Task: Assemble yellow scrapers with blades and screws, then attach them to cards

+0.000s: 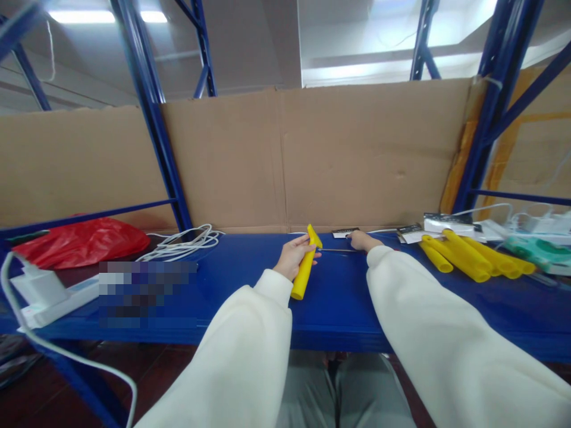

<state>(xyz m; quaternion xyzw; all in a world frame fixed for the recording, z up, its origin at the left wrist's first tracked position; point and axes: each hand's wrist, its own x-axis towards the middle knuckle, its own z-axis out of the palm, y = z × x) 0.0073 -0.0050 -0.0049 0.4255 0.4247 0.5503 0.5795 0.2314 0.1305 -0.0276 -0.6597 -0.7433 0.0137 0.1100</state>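
Observation:
My left hand (pixel 295 258) is wrapped round a yellow plastic roll (pixel 304 274), held at a slant over the blue tabletop, its far end narrowing to a loose tip. Farther back on the right, my right hand (pixel 363 241) has its fingers bent together at the edge of a small black-and-white packet (pixel 345 232). Whether the fingers grip that packet is too small to make out. Between the two hands runs a thin pale rod or strip (pixel 338 250), its left end beside the yellow roll.
Several yellow rolls (pixel 464 257) lie at the right, with more black-and-white packets (pixel 448 224) behind them. A coiled white cable (pixel 190 242), a red bag (pixel 84 241) and a white power strip (pixel 66 302) occupy the left. Cardboard (pixel 339 160) walls the back between blue posts (pixel 154 113).

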